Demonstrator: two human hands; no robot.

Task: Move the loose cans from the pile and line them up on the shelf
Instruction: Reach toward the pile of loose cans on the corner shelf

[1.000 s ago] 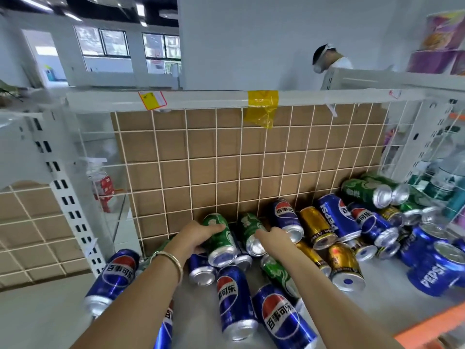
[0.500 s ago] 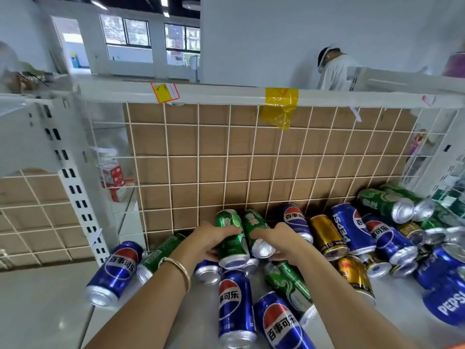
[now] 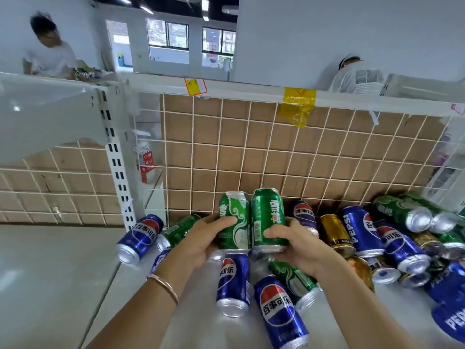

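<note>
Cans: two green ones held upright, side by side, over the shelf (image 3: 198, 323).
The left hand (image 3: 201, 239) curls its fingers round the paler green can (image 3: 234, 217); the right hand (image 3: 298, 248) clasps the darker green can (image 3: 266, 215), and the two cans touch. They stand before the wire grid back (image 3: 226, 147), above blue cans (image 3: 232, 283) lying on their sides. The pile (image 3: 377, 235) of blue, gold and green cans sprawls to the right.

Head-worn view — close, downward over shelf (image 3: 196, 328)
</note>
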